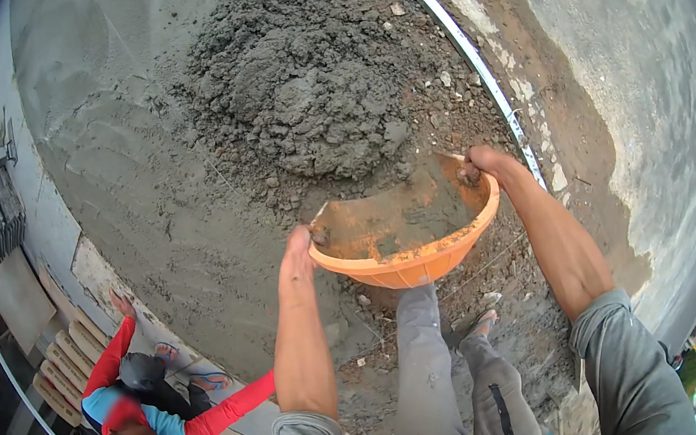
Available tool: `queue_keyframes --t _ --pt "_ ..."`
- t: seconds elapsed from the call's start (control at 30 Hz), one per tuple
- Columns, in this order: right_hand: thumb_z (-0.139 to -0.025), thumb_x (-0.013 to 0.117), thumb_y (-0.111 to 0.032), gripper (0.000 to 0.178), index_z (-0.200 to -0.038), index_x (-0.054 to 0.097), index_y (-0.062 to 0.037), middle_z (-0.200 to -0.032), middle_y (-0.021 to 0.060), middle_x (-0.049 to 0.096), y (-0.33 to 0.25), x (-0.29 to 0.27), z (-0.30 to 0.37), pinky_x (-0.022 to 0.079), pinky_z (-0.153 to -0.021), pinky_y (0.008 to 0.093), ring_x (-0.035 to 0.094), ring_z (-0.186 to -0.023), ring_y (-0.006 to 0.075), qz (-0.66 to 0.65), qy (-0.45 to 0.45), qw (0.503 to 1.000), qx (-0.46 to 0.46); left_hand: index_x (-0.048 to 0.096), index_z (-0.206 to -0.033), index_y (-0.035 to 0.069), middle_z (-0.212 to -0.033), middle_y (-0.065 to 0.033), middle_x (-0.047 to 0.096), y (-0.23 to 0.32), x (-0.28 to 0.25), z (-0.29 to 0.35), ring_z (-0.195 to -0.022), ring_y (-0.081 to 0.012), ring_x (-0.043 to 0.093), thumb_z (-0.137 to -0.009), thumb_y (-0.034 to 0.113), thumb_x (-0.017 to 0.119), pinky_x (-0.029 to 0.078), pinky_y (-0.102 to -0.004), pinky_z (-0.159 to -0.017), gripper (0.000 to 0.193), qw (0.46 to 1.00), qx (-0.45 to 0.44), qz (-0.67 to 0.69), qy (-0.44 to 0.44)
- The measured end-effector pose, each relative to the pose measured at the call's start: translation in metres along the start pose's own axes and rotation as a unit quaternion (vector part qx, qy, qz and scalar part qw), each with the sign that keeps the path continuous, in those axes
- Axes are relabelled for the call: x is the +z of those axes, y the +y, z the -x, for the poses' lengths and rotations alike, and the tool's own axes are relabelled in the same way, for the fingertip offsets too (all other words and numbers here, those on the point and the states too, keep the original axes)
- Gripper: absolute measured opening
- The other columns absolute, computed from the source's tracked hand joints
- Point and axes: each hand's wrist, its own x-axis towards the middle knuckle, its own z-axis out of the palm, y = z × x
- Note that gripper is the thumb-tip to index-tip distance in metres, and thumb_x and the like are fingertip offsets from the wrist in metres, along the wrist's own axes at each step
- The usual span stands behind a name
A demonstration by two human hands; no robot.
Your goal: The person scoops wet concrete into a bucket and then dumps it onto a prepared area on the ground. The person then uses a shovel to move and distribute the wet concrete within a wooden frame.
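An orange plastic basin point(415, 272), round-bellied with faint ribs and a thick rolled rim, hangs in front of the person's grey trousers point(429, 367), tilted over the rough ground. The left hand point(298, 247) is closed around the left end of the rim, and the right hand point(481, 163) is curled tight around the right end; some fingertips are hidden. The basin's inner wall is smeared with a thin, gritty film of grey mortar, with orange plastic showing through, and crumbs cling to the near lip. Just beyond the basin rises a mound of wet mortar point(302, 89), dark, lumpy and crumbly, spilling onto stony soil. Left of the basin spreads a layer of smooth grey mortar point(130, 173), trowel-slick and faintly ridged. To the basin's right, a thin white pipe point(472, 50) bends past in a long curve, and farther right lies a pale concrete slab point(610, 43), mottled and ragged-edged. Well to the left of the basin and nearer the wearer, a co-worker point(157, 413) in a red and blue top crouches with both arms stretched out
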Motion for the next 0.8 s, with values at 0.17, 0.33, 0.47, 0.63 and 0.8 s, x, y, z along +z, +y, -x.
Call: queue_keyframes --t 0.17,0.33,0.47,0.63,0.8 --pt "-0.09 0.035 -0.014 0.022 -0.077 0.047 -0.0009 -0.058 0.0032 0.044 0.098 -0.065 0.071 0.033 -0.044 0.0278 0.034 -0.047 0.0108 -0.171 0.016 0.983 -0.067 0.051 -0.097 0.001 -0.066 -0.0035 0.047 -0.059 0.026 0.091 -0.049 -0.0115 0.044 -0.094 0.017 0.029 0.043 -0.0312 -0.046 0.028 0.998 0.022 0.035 -0.051" --pt "-0.089 0.037 -0.017 0.025 -0.075 0.049 -0.0009 -0.058 0.001 0.043 0.255 -0.12 0.226 0.027 -0.042 0.0243 0.034 -0.048 0.0088 -0.367 0.03 0.926 -0.082 0.05 -0.098 0.003 -0.077 -0.0054 0.054 -0.126 0.075 0.226 -0.067 -0.0164 0.052 -0.091 0.014 0.038 0.048 -0.0333 -0.064 0.018 0.984 0.128 -0.096 -0.084" --pt "-0.089 0.036 -0.023 0.028 -0.078 0.05 -0.0012 -0.059 -0.001 0.04 0.427 -0.148 0.324 0.029 -0.044 0.0253 0.034 -0.05 0.0092 -0.522 0.069 0.842 -0.116 0.041 -0.123 0.002 -0.108 -0.0139 0.053 -0.225 0.155 0.37 -0.101 -0.0293 0.055 -0.08 0.006 0.041 0.048 -0.0414 -0.086 0.044 0.925 0.249 -0.26 -0.121" --pt "-0.09 0.035 -0.025 0.031 -0.085 0.052 0.0001 -0.055 -0.0012 0.037 0.613 -0.197 0.444 0.035 -0.051 0.0298 0.035 -0.049 0.0113 -0.602 0.233 0.753 -0.126 0.028 -0.136 0.005 -0.131 -0.0157 0.039 -0.387 0.254 0.491 -0.117 -0.0317 0.044 -0.074 -0.002 0.04 0.042 -0.0489 -0.095 0.063 0.879 0.12 -0.371 -0.274" --pt "-0.091 0.04 -0.031 0.035 -0.081 0.055 -0.0003 -0.061 0.0018 0.045 0.77 -0.235 0.531 0.039 -0.059 0.032 0.044 -0.058 0.0141 -0.74 0.291 0.6 -0.083 0.038 -0.13 0.004 -0.129 -0.0189 0.046 -0.526 0.359 0.6 -0.116 -0.0348 0.048 -0.076 0.005 0.044 0.045 -0.0561 -0.092 0.054 0.758 -0.063 -0.581 -0.29"
